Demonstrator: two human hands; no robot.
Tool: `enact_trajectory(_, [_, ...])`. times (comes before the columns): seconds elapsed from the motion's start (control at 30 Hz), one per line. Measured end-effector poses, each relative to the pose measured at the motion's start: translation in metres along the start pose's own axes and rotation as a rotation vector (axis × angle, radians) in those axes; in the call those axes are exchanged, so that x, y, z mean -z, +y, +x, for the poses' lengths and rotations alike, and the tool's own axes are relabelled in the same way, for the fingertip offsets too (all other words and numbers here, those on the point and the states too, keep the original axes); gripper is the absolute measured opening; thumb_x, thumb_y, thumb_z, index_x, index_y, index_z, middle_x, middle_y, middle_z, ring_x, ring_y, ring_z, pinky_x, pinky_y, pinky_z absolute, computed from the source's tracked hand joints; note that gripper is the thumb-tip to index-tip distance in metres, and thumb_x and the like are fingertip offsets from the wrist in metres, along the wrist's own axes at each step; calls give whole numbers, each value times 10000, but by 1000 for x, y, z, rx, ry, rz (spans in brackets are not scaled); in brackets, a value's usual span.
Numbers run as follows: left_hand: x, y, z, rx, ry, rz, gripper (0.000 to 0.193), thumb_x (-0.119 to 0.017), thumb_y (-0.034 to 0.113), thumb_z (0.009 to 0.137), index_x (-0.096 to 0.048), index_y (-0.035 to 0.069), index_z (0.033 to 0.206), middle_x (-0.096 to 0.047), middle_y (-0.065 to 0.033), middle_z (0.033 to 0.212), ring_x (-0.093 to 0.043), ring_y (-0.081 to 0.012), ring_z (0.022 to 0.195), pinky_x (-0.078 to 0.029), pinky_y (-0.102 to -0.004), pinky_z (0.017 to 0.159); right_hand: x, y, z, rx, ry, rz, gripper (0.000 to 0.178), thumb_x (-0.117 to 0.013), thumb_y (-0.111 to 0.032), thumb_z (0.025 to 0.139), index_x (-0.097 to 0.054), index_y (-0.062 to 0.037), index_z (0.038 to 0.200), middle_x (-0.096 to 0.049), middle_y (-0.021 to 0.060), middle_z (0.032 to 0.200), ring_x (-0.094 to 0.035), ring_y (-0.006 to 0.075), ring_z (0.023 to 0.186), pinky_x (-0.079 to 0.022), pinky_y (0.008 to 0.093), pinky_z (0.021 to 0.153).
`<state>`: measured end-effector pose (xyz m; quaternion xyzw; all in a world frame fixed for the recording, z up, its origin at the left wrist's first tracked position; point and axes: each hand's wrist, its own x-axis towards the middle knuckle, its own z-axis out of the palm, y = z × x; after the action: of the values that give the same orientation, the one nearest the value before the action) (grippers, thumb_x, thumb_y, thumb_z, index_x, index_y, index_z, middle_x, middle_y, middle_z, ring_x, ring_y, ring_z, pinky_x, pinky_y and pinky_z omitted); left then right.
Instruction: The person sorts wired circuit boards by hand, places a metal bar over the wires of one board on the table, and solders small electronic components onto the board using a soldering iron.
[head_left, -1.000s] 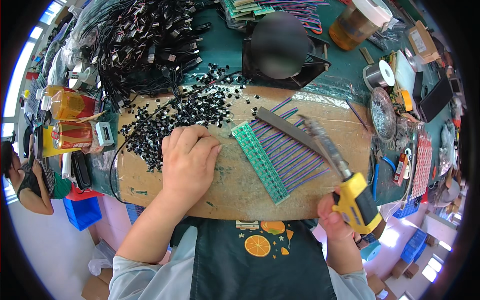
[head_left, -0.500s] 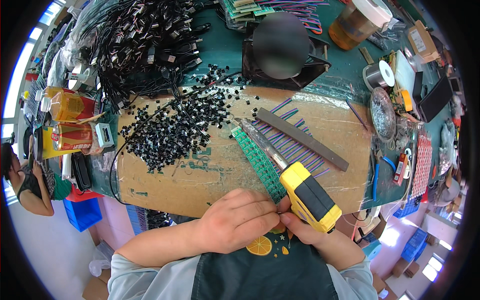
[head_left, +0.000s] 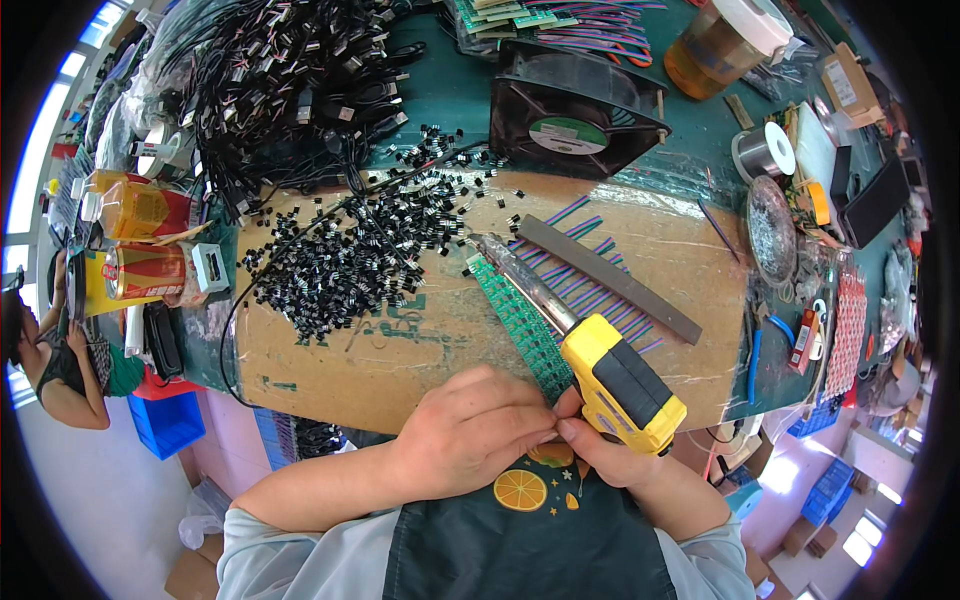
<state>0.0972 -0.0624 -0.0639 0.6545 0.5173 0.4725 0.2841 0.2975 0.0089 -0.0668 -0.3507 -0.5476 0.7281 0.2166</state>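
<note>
I see both hands meeting at the near edge of the cardboard sheet point(head_left: 400, 350) that covers the bench point(head_left: 450, 90). My left hand point(head_left: 475, 435) is curled, its fingertips point(head_left: 540, 432) pinched together against those of the right; whatever sits between them is too small for me to make out. My right hand point(head_left: 605, 450) has its grip closed around the yellow and black handle of a soldering iron point(head_left: 610, 375), and its thumb and forefinger touch the left fingertips. The iron's metal barrel runs far and left from the handle, lying over a long green circuit strip point(head_left: 515, 315) that slants across the cardboard. Striped wires point(head_left: 585, 275) fan out from the strip to the right, and a flat grey bar point(head_left: 610, 278) lies across them, just beyond the iron.

To the left of the strip, a heap of small black parts point(head_left: 340, 265) spreads over the cardboard toward the far edge. Beyond it lies a tangle of black cables point(head_left: 280, 90). A black square fan point(head_left: 570, 100) sits at the far side, right of the cables. Further right I see an amber jar point(head_left: 715, 45) with a pale lid, and a solder reel point(head_left: 765, 150) nearer. Bottles and cans point(head_left: 140, 240) stand at the left end of the bench. Another person point(head_left: 55, 350) sits lower down at the far left. A dark apron point(head_left: 520, 540) with an orange-slice print shows below the hands.
</note>
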Motion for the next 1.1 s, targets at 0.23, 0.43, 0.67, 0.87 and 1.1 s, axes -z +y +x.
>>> enact_trajectory(0.23, [2, -1, 1, -60, 7, 119, 264, -764, 68, 700, -676, 77, 949, -643, -35, 966, -617, -215, 834, -469, -320, 694, 6, 0, 1, 23, -59, -125, 237, -680, 39, 823, -619, 8, 1050, -655, 71, 880, -625, 131, 764, -511, 271, 673])
enact_trajectory(0.43, [3, -3, 2, -114, 7, 134, 289, -747, 53, 676, -669, 75, 953, -639, -37, 971, -617, -225, 857, -461, -322, 712, 2, 4, 3, 98, -70, -62, 225, -668, 48, 835, -609, 2, 1047, -646, 53, 833, -598, 95, 682, -485, 246, 596])
enact_trajectory(0.67, [25, -26, 18, 58, 174, 474, 192, -738, -3, 714, -658, 57, 878, -632, -98, 972, -605, -258, 899, -479, -346, 756, 15, 4, -5, -40, -93, 100, 292, -709, -8, 824, -576, 4, 1084, -622, 62, 880, -589, 101, 679, -483, 259, 599])
enact_trajectory(0.87, [31, -50, 28, 87, 244, 599, 162, -728, -2, 739, -643, 51, 866, -619, -91, 1016, -600, -258, 911, -446, -363, 787, 24, 12, -16, 1, -90, 107, 373, -733, -63, 794, -537, -7, 1106, -604, 53, 849, -586, 133, 742, -480, 290, 645])
enact_trajectory(1.1, [29, -55, 28, 75, 229, 619, 170, -732, 1, 719, -635, 58, 846, -639, -63, 970, -603, -242, 905, -418, -352, 785, 33, 12, -28, -131, -55, -129, 176, -736, -124, 787, -601, -60, 879, -590, 59, 809, -583, 215, 707, -466, 351, 628])
